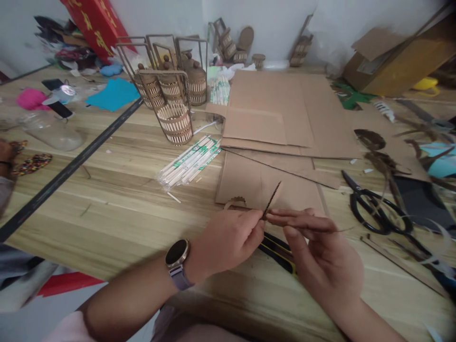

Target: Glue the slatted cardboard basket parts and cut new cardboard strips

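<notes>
My left hand (231, 237), with a watch on its wrist, is closed in a pinch on a narrow strip of corrugated cardboard (272, 198). The strip's ridged edge sticks up and away from the fingertips. My right hand (320, 251) meets it from the right, its fingers pressed together along the strip and the thumb below. A thin end juts out past the right fingers. Under the hands lies a black and yellow tool (276, 251), partly covered. Just beyond the left hand is a curled cardboard ring (235, 202).
Cardboard sheets (267, 114) lie ahead, with wrapped chopsticks (192, 161) to their left. Cardboard-and-stick baskets (174, 123) with tall handles stand at the back left. Black scissors (377, 209) rest at right. Another person's hand (5, 156) shows at the far left.
</notes>
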A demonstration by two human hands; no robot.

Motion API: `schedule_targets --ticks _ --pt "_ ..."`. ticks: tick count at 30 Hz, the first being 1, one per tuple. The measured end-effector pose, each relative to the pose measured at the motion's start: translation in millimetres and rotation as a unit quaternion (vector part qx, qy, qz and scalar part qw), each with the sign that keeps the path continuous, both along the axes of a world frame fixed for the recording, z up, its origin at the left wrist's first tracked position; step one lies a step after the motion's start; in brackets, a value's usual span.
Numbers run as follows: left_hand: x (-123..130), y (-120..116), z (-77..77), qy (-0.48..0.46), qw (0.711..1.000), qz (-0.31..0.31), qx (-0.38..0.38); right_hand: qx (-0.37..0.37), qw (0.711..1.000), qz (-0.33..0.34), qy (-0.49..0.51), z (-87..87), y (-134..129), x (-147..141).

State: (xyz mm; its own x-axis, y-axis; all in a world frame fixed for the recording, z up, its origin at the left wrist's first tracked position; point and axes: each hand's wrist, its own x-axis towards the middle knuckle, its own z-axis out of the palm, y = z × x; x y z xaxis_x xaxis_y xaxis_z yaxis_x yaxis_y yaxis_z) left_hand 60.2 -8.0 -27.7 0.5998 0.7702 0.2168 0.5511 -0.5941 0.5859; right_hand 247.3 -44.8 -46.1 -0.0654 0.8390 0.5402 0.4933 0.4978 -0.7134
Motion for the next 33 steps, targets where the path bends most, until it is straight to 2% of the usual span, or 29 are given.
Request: schedule_targets --ticks 5,11,16,22,25,29,33 --pt "-0.2 -0.1 0.3 -0.031 0.999 -0.008 -0.020 0.015 1.000 0.019 -0.002 -1.4 -0.1 -0.8" --pt "0.8 0.2 -1.3 0.018 1.000 0.001 -0.017 0.068 0.993 0.009 -0.093 2.7 4.4 -1.5" --pt "2.1 -0.4 -1.5 0.033 0.999 0.003 0.000 0.084 0.990 0.007 -0.111 6.0 6.9 -0.9" --pt "1.1 -1.4 -2.7 0.002 0.999 -0.004 0.041 0.078 0.991 0.006 -0.107 5.1 5.7 0.6" --pt "0.1 -0.2 -4.1 -0.004 0.999 -0.006 0.045 0.033 0.997 -0.001 -0.072 4.4 3.9 1.8" --pt "-0.1 0.7 -4.6 -0.004 1.000 -0.011 0.029 -0.024 1.000 -0.003 -0.017 4.5 2.8 2.6" --pt "0.9 0.3 -1.3 0.004 1.000 0.008 -0.015 -0.007 1.000 0.004 -0.021 5.0 3.7 -0.2"
